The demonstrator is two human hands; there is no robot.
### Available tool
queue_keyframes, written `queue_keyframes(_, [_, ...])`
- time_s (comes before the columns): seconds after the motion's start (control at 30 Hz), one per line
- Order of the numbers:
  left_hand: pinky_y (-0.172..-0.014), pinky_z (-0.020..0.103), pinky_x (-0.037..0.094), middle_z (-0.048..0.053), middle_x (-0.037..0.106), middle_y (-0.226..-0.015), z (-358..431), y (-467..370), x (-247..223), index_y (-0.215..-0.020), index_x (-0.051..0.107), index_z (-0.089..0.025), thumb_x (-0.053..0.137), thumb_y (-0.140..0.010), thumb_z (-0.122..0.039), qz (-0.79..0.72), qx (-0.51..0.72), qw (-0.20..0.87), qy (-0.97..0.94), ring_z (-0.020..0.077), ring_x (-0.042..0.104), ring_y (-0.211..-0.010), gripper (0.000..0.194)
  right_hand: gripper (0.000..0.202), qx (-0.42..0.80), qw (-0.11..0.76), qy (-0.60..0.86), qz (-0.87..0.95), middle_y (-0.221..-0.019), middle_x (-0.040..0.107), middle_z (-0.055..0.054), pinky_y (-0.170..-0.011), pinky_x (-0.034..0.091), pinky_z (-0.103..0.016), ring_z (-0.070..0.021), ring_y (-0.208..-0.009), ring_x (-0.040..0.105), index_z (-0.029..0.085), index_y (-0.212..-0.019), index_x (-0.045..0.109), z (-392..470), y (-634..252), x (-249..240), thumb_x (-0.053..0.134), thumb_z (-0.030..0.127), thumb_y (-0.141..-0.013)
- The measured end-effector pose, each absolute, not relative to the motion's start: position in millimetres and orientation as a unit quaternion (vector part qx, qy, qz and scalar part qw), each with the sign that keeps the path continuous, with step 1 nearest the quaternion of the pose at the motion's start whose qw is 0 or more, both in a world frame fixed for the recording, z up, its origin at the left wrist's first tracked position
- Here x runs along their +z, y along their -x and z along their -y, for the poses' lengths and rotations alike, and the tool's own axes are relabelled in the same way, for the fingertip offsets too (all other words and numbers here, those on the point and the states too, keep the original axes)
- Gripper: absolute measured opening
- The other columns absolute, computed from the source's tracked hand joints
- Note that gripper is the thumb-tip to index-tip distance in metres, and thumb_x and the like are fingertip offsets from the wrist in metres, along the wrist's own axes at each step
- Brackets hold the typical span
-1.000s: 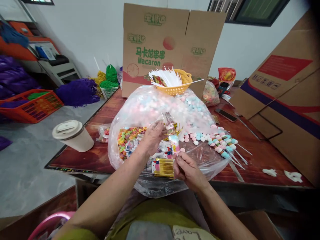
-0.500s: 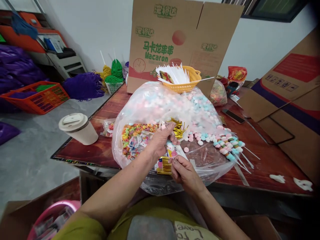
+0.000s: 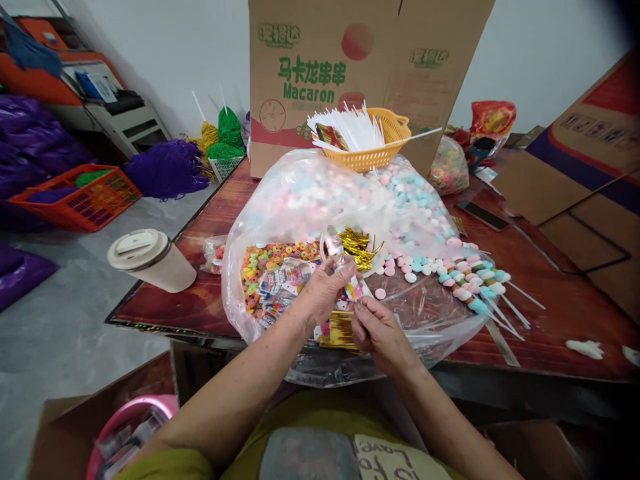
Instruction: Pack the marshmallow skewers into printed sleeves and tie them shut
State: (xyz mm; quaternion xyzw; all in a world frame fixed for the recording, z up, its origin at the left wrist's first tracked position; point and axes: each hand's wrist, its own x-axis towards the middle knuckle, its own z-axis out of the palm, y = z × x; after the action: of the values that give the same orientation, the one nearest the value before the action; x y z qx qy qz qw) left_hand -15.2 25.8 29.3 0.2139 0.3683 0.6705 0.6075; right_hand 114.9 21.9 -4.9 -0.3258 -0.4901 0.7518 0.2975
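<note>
My left hand (image 3: 327, 288) is closed on a small clear plastic packet (image 3: 333, 245) with a colourful print, whose shiny top sticks up past the fingers. Just below and to the right, my right hand (image 3: 383, 328) pinches at the packet's lower end; whether a tie is also in these fingers I cannot make out. Under the hands lies a bundle of gold twist ties (image 3: 338, 331). More loose gold ties (image 3: 361, 248) rest in a pale dish behind the packet. Colourful cereal rings (image 3: 280, 255) and flat printed packets (image 3: 285, 283) lie to the left.
A large clear plastic bag (image 3: 300, 180) of pastel candies covers the table's middle. Candy skewers (image 3: 475, 277) lie at right. Behind stand a yellow basket (image 3: 367, 159) of white sticks and a Macaron carton (image 3: 320, 40). A lidded cup (image 3: 153, 260) stands near the left edge.
The packet's shiny top now stands up clearly above my left hand. My left hand has turned and lowered a little, and both hands stay close together. The camera view has shifted slightly.
</note>
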Motion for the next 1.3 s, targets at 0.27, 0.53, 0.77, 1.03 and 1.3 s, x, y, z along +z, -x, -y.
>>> queue_keyframes(0.27, [-0.061, 0.024, 0.047, -0.004, 0.062, -0.068, -43.7, 40.3, 42.3, -0.085, 0.056, -0.019, 0.074, -0.064, -0.04, -0.402, 0.707, 0.526, -0.25, 0.0101, 0.061, -0.062, 0.035, 0.037, 0.625, 0.3, 0.342, 0.635, -0.048, 0.039, 0.006, -0.047, 0.029, -0.022, -0.0069, -0.045, 0.035, 0.019, -0.061, 0.042, -27.2, -118.4, -9.4, 0.045, 0.042, -0.089])
queue_keyframes(0.53, [-0.052, 0.021, 0.044, -0.01, 0.043, -0.045, -37.6, 19.1, 38.6, -0.079, 0.055, -0.017, 0.066, -0.071, -0.051, -0.407, 0.701, 0.537, -0.234, 0.0054, 0.047, -0.041, 0.036, 0.035, 0.612, 0.29, 0.313, 0.666, -0.051, 0.036, 0.006, -0.05, 0.03, -0.023, -0.0085, -0.049, 0.034, 0.02, -0.06, 0.038, -16.2, -119.0, -9.8, 0.042, 0.04, -0.089])
queue_keyframes(0.77, [-0.052, 0.02, 0.044, -0.01, 0.037, -0.043, -10.8, 7.2, 45.7, -0.076, 0.053, -0.017, 0.062, -0.073, -0.056, -0.383, 0.691, 0.582, -0.193, 0.0046, 0.042, -0.038, 0.04, 0.036, 0.635, 0.294, 0.298, 0.649, -0.047, 0.036, 0.006, -0.045, 0.024, -0.023, -0.008, -0.046, 0.032, 0.02, -0.057, 0.038, 0.9, -119.3, 7.6, 0.043, 0.042, -0.085])
queue_keyframes(1.03, [-0.057, 0.023, 0.046, -0.007, 0.051, -0.049, 8.3, -0.6, 50.4, -0.078, 0.054, -0.017, 0.067, -0.069, -0.052, -0.372, 0.702, 0.572, -0.204, 0.009, 0.053, -0.047, 0.039, 0.033, 0.627, 0.348, 0.318, 0.62, -0.048, 0.039, 0.006, -0.044, 0.025, -0.022, -0.0075, -0.045, 0.032, 0.019, -0.062, 0.045, 13.0, -124.0, 10.5, 0.046, 0.043, -0.085])
queue_keyframes(1.3, [-0.056, 0.025, 0.044, -0.005, 0.049, -0.046, 10.1, -3.4, 73.9, -0.076, 0.054, -0.017, 0.055, -0.07, -0.068, -0.351, 0.744, 0.519, -0.23, 0.0106, 0.051, -0.044, 0.051, 0.026, 0.527, 0.373, 0.326, 0.691, -0.061, 0.047, 0.002, -0.057, 0.035, -0.024, -0.0114, -0.059, 0.043, 0.018, -0.079, 0.057, 26.9, -137.4, 13.6, 0.043, 0.038, -0.087])
